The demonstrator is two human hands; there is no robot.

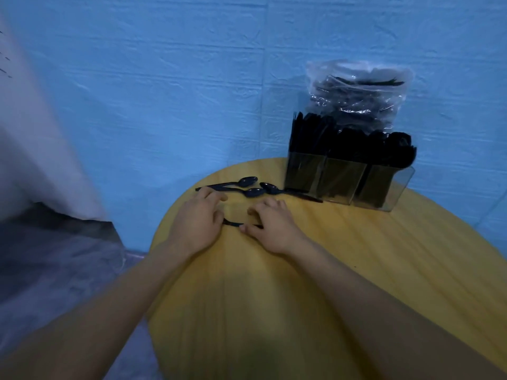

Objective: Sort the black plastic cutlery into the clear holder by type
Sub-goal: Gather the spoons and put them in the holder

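Both hands rest low on the round yellow surface (329, 270), side by side near its middle. We find our left hand (199, 223) palm down with the fingers curled loosely forward; its fingertips lie at the handle ends of the loose spoons, and its thumb side meets one end of a thin black piece of cutlery (238, 224) that lies flat between the two hands. Our right hand (274, 229) is also palm down, fingers bent, with the thumb on the other end of that same piece. We cannot tell whether either hand actually pinches the piece or merely touches it, nor what type of cutlery it is, as most of it is covered.

Three black spoons (253, 191) lie loose on the surface just beyond the hands, bowls toward the right and far side, handles crossing toward the left. The rightmost spoon's handle runs toward the base of the clear holder (397, 193).

That holder stands at the far right of the surface, divided into three compartments in a row, each packed with upright black cutlery. Behind it, a clear plastic bag (359, 91) of more black cutlery leans against the blue wall covering (164, 91).
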